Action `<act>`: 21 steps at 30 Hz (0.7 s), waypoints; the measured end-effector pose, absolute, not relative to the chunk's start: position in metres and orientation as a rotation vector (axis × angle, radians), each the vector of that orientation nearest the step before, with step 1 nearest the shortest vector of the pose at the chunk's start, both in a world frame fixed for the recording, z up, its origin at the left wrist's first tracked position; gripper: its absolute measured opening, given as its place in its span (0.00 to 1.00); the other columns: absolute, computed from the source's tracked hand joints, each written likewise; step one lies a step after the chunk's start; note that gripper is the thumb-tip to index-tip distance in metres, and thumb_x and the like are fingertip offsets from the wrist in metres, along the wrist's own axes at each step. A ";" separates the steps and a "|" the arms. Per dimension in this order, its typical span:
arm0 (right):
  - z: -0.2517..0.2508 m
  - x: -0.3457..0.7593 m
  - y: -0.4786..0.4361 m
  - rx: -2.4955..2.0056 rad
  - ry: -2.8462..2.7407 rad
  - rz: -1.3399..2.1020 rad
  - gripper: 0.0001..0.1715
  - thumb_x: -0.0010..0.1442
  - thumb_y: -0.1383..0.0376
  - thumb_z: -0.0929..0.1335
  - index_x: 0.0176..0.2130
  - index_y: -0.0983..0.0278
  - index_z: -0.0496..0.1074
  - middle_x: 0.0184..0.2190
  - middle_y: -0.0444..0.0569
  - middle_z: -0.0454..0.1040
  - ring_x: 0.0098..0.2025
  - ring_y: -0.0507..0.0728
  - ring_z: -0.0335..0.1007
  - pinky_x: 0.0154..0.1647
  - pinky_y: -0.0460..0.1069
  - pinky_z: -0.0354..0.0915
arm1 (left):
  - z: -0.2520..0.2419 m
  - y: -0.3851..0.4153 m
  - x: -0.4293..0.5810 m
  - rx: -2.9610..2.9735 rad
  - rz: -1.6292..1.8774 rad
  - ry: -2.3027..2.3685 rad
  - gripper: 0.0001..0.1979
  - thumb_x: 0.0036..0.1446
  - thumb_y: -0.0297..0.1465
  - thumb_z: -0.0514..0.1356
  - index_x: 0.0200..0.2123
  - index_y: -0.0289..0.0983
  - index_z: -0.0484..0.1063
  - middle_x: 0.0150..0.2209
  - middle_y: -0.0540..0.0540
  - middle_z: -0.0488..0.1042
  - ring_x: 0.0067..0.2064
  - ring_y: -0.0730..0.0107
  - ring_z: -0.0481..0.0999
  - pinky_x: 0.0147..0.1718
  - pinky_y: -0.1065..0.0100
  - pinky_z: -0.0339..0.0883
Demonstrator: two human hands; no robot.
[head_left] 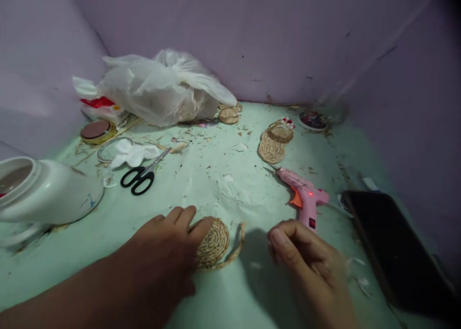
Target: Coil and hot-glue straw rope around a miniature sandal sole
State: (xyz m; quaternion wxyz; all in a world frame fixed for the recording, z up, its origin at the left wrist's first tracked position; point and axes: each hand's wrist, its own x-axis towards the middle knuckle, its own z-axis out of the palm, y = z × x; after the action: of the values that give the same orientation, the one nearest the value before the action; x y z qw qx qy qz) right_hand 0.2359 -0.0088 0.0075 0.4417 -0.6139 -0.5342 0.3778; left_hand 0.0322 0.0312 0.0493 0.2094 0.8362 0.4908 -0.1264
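Observation:
A flat spiral coil of braided straw [212, 245] lies on the table, its loose tail curving up on the right side. My left hand [176, 245] rests over the coil's left part, thumb pressed on top and fingers curled around its edge, hiding that side. My right hand [306, 266] hovers to the right of the tail, apart from it, with the thumb closed against bent fingers and nothing showing between them. Just beyond that hand lies a pink glue gun [302, 189] with an orange trigger and a lit red light, its nozzle pointing up-left.
Black-handled scissors [144, 175] and a white jug [54, 189] on its side are at left. At the back sit a plastic bag [158, 91], a woven straw piece [272, 146] and a small dish [313, 120]. A phone [392, 252] lies at right.

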 end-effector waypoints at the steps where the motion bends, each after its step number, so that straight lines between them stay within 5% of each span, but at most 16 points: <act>1: 0.008 0.234 -0.007 -1.509 -1.372 0.943 0.13 0.58 0.59 0.65 0.25 0.62 0.67 0.18 0.40 0.64 0.20 0.49 0.60 0.19 0.43 0.57 | 0.048 0.029 0.034 2.336 -0.400 1.364 0.30 0.38 0.27 0.61 0.49 0.45 0.64 0.40 0.45 0.68 0.39 0.60 0.68 0.35 0.62 0.64; 4: 0.007 0.230 -0.006 -1.420 -1.581 0.876 0.02 0.56 0.64 0.67 0.32 0.60 0.70 0.27 0.43 0.72 0.27 0.51 0.68 0.24 0.43 0.64 | 0.045 0.024 0.037 2.368 -0.462 1.387 0.35 0.40 0.28 0.61 0.55 0.42 0.58 0.44 0.41 0.66 0.42 0.56 0.67 0.37 0.59 0.64; 11: 0.006 0.248 -0.004 -1.568 -1.470 0.346 0.04 0.54 0.63 0.69 0.33 0.59 0.72 0.32 0.46 0.73 0.30 0.54 0.69 0.31 0.50 0.66 | 0.039 0.011 0.033 2.399 -0.468 1.473 0.41 0.42 0.31 0.60 0.62 0.37 0.50 0.41 0.37 0.68 0.39 0.51 0.68 0.32 0.56 0.64; 21: 0.003 0.233 0.001 -1.449 -1.385 0.663 0.12 0.55 0.57 0.66 0.31 0.64 0.70 0.27 0.45 0.70 0.29 0.52 0.66 0.28 0.47 0.64 | 0.039 0.026 0.017 2.473 -0.074 1.474 0.24 0.41 0.28 0.54 0.47 0.37 0.66 0.36 0.40 0.69 0.40 0.53 0.69 0.35 0.59 0.64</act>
State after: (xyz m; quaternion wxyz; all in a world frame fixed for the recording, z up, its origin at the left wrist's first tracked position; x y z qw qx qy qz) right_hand 0.2325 0.0006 0.0027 0.4927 -0.5974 -0.5707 0.2732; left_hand 0.0172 0.0261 0.0388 0.1303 0.8514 0.5074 -0.0254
